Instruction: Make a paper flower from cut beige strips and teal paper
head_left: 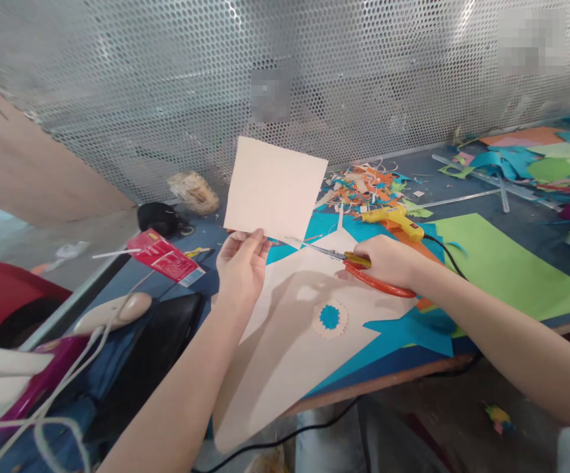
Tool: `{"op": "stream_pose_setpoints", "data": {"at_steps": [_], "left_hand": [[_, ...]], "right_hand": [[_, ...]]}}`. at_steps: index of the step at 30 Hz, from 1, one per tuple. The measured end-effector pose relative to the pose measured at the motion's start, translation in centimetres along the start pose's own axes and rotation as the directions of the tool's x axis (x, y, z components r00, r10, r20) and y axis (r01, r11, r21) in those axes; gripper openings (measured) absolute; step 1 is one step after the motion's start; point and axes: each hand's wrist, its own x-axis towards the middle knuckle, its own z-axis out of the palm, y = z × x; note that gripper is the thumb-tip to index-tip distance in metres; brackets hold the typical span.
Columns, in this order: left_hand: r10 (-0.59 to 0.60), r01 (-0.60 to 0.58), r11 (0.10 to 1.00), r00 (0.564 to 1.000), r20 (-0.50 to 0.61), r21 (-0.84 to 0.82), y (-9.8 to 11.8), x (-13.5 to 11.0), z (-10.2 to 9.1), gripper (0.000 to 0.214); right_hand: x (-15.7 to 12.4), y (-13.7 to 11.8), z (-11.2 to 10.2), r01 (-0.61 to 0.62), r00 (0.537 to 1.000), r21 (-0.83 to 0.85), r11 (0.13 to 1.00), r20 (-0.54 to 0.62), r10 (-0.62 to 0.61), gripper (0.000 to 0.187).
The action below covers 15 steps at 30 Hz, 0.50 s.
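My left hand (245, 259) pinches the lower edge of a cream paper square (277, 187), which is held up above the table. In my right hand (388, 256) is a pair of scissors (373, 279) with orange-red handles, its blades at the square's lower right edge. How far the blades are apart is hard to tell. Beneath both hands lies a large cream sheet (285, 368) over blue paper (407, 328). On that sheet rests a small scalloped cream piece (342, 320) with a blue centre.
A yellow glue gun (396, 220) with a black cord lies beyond my right hand, near a heap of paper scraps (363, 187). Green paper (511, 269) is at right. At left are a red drink carton (164, 255), a computer mouse (114, 312) and white cables. Perforated metal (190, 85) stands behind.
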Motion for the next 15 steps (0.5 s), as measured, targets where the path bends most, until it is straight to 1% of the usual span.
{"op": "stream_pose_setpoints", "data": {"at_steps": [7,11,15], "left_hand": [[-0.038,0.038,0.999,0.999,0.011,-0.027,-0.08,-0.07,0.06,0.028],[-0.04,0.04,0.999,0.999,0.032,-0.003,-0.18,-0.07,-0.06,0.028],[-0.04,0.039,0.999,0.999,0.027,0.018,-0.18,-0.05,-0.1,0.028]], "right_hand": [[-0.24,-0.09,-0.11,-0.002,1.0,-0.024,1.0,-0.011,0.002,0.046],[-0.21,-0.06,-0.1,0.013,1.0,-0.018,1.0,0.016,-0.013,0.039],[-0.28,-0.09,-0.21,0.02,1.0,0.007,1.0,0.013,-0.02,0.039]]}}
